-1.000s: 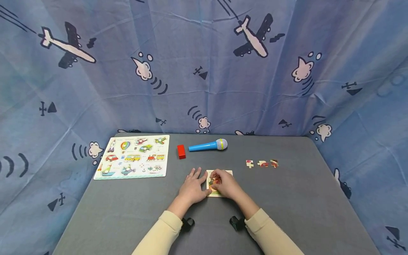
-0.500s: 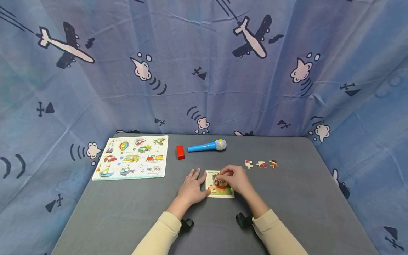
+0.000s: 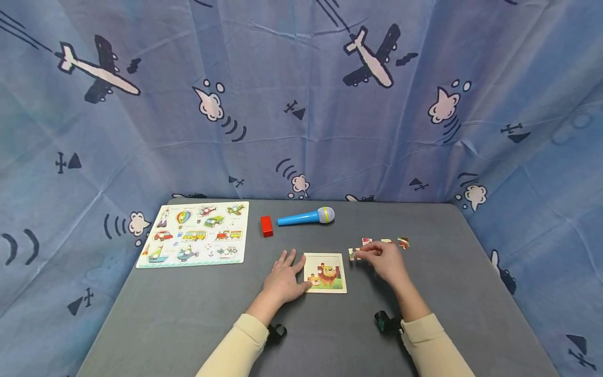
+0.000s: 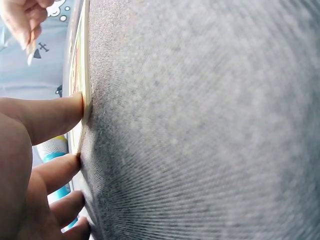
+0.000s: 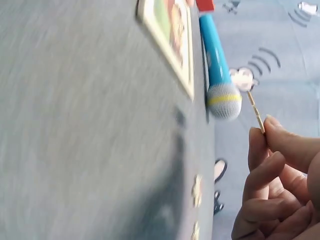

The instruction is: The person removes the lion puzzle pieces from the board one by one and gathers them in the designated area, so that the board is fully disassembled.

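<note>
My left hand (image 3: 284,280) rests on the grey table with its fingers spread. Its thumb and index fingertip touch the left edge of a small wooden puzzle board (image 3: 325,256), which shows a lion picture and a pale bare area along its upper left. Right of the board and raised above the table is my right hand (image 3: 386,262). Between thumb and index finger it pinches a thin puzzle piece (image 3: 353,254), seen edge-on in the right wrist view. Behind that hand lie loose puzzle pieces (image 3: 403,242), some partly hidden by it.
A blue toy microphone (image 3: 301,218) with a grey head lies behind the puzzle board. Beside it is a red block (image 3: 266,226). A large vehicle picture board (image 3: 176,259) lies at the back left. A blue printed curtain (image 3: 301,146) hangs behind the table.
My right hand has moved right, from over the puzzle board to beside it, carrying a puzzle piece off the picture. More of the lion picture now shows. My left hand stays in place.
</note>
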The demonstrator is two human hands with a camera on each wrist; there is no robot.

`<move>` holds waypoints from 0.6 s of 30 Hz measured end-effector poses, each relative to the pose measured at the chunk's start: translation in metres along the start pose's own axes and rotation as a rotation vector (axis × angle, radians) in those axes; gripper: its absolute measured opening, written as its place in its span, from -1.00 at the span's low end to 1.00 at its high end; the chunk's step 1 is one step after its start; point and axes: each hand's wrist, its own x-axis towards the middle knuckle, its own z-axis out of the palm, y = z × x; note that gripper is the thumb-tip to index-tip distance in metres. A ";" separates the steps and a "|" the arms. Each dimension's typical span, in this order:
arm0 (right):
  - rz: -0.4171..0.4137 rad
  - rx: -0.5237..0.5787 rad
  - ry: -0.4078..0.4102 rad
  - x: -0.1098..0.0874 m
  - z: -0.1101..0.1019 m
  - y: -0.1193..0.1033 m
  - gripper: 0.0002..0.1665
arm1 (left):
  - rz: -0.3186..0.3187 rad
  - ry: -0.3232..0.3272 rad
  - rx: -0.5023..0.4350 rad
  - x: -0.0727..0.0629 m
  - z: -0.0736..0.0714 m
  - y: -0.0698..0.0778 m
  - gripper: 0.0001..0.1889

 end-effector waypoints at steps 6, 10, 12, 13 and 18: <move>0.009 -0.011 0.023 0.005 -0.012 0.024 -0.72 | -0.006 -0.002 -0.009 -0.002 0.000 0.000 -0.21; 0.013 -0.027 0.011 0.009 -0.016 0.033 -0.73 | -0.004 -0.004 -0.011 -0.002 0.000 0.000 -0.21; 0.007 -0.052 0.007 0.011 -0.017 0.038 -0.74 | 0.001 -0.001 -0.008 -0.001 0.000 0.000 -0.21; 0.005 -0.075 0.005 0.012 -0.017 0.039 -0.74 | 0.003 0.001 -0.007 0.000 -0.001 -0.001 -0.21; -0.015 -0.211 0.011 0.018 -0.015 0.045 -0.76 | 0.002 0.006 -0.006 0.001 -0.001 -0.002 -0.21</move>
